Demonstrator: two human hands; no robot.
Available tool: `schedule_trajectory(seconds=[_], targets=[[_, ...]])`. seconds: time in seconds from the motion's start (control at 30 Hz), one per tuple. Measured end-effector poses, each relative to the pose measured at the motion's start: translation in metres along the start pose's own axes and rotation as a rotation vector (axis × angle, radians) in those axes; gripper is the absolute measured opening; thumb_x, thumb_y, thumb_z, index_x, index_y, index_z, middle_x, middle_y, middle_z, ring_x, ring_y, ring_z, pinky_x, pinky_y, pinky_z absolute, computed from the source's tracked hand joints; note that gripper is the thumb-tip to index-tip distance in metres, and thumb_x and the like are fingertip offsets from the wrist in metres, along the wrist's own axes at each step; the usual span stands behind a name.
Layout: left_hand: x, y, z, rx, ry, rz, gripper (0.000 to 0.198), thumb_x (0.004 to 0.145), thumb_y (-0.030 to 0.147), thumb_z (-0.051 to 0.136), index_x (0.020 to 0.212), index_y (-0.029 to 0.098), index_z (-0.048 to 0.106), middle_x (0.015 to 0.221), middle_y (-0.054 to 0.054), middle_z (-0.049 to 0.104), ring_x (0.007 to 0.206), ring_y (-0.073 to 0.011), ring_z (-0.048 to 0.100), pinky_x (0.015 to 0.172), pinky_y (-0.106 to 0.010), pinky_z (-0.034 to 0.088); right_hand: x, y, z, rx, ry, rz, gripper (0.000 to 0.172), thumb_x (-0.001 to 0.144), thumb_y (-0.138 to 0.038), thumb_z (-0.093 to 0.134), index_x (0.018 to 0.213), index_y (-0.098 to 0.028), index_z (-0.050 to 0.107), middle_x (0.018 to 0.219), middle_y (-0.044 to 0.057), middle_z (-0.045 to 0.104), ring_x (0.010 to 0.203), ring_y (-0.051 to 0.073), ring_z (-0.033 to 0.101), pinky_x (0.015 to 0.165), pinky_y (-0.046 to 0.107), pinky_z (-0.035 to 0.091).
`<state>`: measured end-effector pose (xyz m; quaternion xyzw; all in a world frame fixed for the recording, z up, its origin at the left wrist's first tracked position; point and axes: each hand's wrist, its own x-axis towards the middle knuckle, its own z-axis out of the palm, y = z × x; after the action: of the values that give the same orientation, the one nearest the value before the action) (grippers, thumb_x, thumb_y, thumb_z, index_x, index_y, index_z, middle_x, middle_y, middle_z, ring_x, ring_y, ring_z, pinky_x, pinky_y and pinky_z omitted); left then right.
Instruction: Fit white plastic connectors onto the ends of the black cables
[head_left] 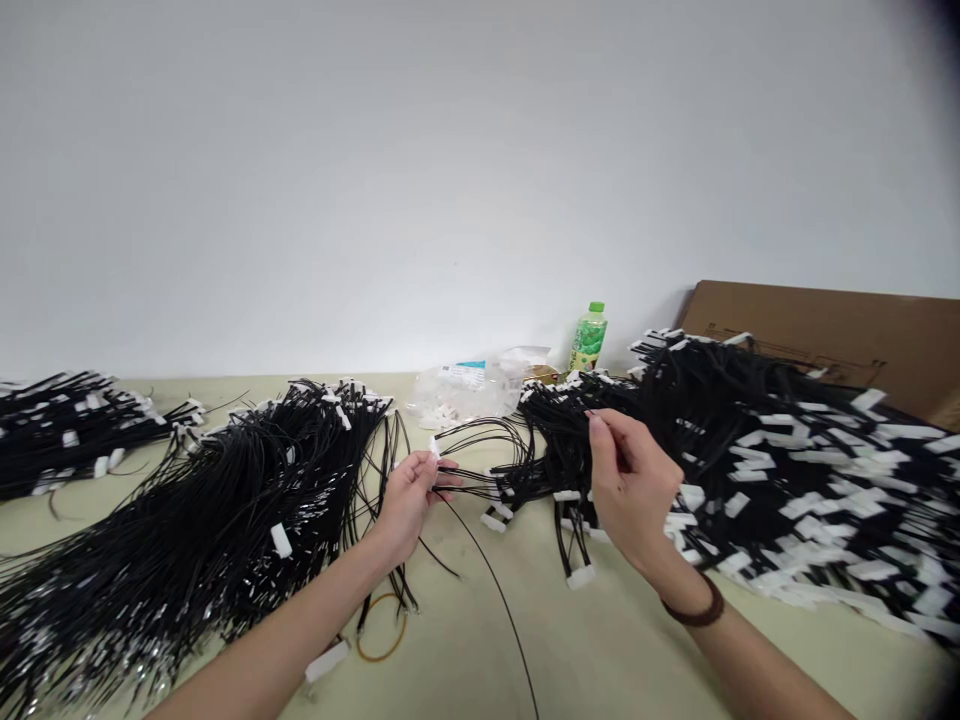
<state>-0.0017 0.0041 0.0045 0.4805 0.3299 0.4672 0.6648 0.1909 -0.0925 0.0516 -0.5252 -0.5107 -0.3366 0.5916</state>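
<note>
- Clearly pinched between thumb and fingers of the left hand (412,500) is a small, blocky white connector (433,450), above the table's middle; slim black wires (469,480) run from it rightward, some looping.
- The right hand (634,480) is raised apart from it, thumb and forefinger pressed together at the tips; I cannot tell whether anything sits between them. A dark brown band (701,605) rings that wrist.
- Glossy wires fan out in a left pile (247,490), ending in silvery tips; the right pile (810,490) is strewn with oblong white connectors.
- A thin, yellowish ring (375,660) lies on the smooth, pale table (600,650).
- Printing on the bag label (463,375), the green-capped bottle (589,335) and the brown cardboard (825,330) is too small to read.
- White pieces lie inside the crumpled, clear plastic bag (431,395).
</note>
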Motion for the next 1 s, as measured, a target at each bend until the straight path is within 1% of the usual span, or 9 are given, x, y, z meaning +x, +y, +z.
schedule_trajectory(seconds=[0.17, 0.27, 0.33, 0.4, 0.47, 0.63, 0.83, 1.0], targets=[[0.001, 0.000, -0.001, -0.031, -0.001, -0.005, 0.027, 0.067, 0.037, 0.068, 0.075, 0.015, 0.055, 0.087, -0.005, 0.065, 0.066, -0.0127, 0.061, 0.052, -0.021, 0.042, -0.005, -0.005, 0.002, 0.023, -0.076, -0.024, 0.016, 0.087, -0.020, 0.046, 0.083, -0.015, 0.060, 0.074, 0.003, 0.063, 0.057, 0.007, 0.054, 0.055, 0.018, 0.043], [0.002, 0.000, -0.002, -0.043, -0.002, -0.010, 0.027, 0.066, 0.036, 0.069, 0.074, 0.015, 0.055, 0.085, -0.005, 0.064, 0.065, -0.0125, 0.060, 0.052, -0.022, 0.041, -0.011, -0.007, 0.005, 0.081, -0.167, -0.067, 0.014, 0.087, -0.018, 0.045, 0.085, -0.016, 0.059, 0.073, 0.002, 0.062, 0.060, 0.007, 0.055, 0.057, 0.017, 0.044], [0.002, -0.001, -0.002, -0.048, -0.008, -0.009, 0.027, 0.065, 0.036, 0.069, 0.073, 0.014, 0.055, 0.084, -0.005, 0.064, 0.064, -0.0116, 0.058, 0.051, -0.022, 0.041, -0.016, -0.009, 0.006, 0.111, -0.227, -0.108, 0.013, 0.087, -0.016, 0.045, 0.086, -0.016, 0.058, 0.070, 0.000, 0.060, 0.057, 0.006, 0.053, 0.055, 0.016, 0.042], [0.002, -0.001, -0.002, -0.052, -0.013, -0.007, 0.028, 0.065, 0.037, 0.070, 0.074, 0.014, 0.056, 0.085, -0.005, 0.063, 0.062, -0.0103, 0.057, 0.051, -0.021, 0.041, -0.020, -0.010, 0.008, 0.129, -0.258, -0.154, 0.011, 0.086, -0.014, 0.046, 0.087, -0.016, 0.057, 0.068, -0.001, 0.059, 0.055, 0.005, 0.051, 0.054, 0.016, 0.041], [0.002, -0.001, -0.002, -0.055, -0.019, -0.008, 0.028, 0.065, 0.036, 0.070, 0.074, 0.014, 0.055, 0.085, -0.005, 0.063, 0.060, -0.0095, 0.055, 0.051, -0.021, 0.041, -0.022, -0.011, 0.009, 0.139, -0.273, -0.184, 0.010, 0.085, -0.013, 0.047, 0.088, -0.015, 0.057, 0.067, -0.001, 0.058, 0.054, 0.004, 0.050, 0.054, 0.015, 0.040], [0.003, -0.001, -0.003, -0.040, -0.030, -0.013, 0.026, 0.067, 0.036, 0.068, 0.074, 0.014, 0.056, 0.085, -0.005, 0.063, 0.060, -0.0084, 0.054, 0.052, -0.021, 0.041, -0.026, -0.011, 0.010, 0.163, -0.311, -0.204, 0.010, 0.085, -0.012, 0.047, 0.089, -0.015, 0.056, 0.064, -0.001, 0.056, 0.054, 0.005, 0.048, 0.054, 0.016, 0.038], [0.002, -0.001, -0.002, -0.064, -0.030, -0.012, 0.029, 0.063, 0.036, 0.071, 0.073, 0.014, 0.055, 0.083, -0.004, 0.063, 0.058, -0.0078, 0.052, 0.051, -0.020, 0.040, -0.028, -0.011, 0.011, 0.159, -0.316, -0.224, 0.010, 0.084, -0.011, 0.049, 0.090, -0.015, 0.056, 0.061, -0.002, 0.053, 0.051, 0.004, 0.044, 0.052, 0.016, 0.034], [0.004, -0.003, -0.003, -0.042, -0.022, -0.011, 0.032, 0.061, 0.039, 0.072, 0.073, 0.014, 0.055, 0.084, -0.005, 0.063, 0.059, -0.0082, 0.052, 0.052, -0.021, 0.040, -0.028, -0.010, 0.011, 0.178, -0.301, -0.243, 0.009, 0.084, -0.011, 0.049, 0.090, -0.014, 0.056, 0.062, -0.002, 0.054, 0.052, 0.004, 0.045, 0.054, 0.016, 0.035]])
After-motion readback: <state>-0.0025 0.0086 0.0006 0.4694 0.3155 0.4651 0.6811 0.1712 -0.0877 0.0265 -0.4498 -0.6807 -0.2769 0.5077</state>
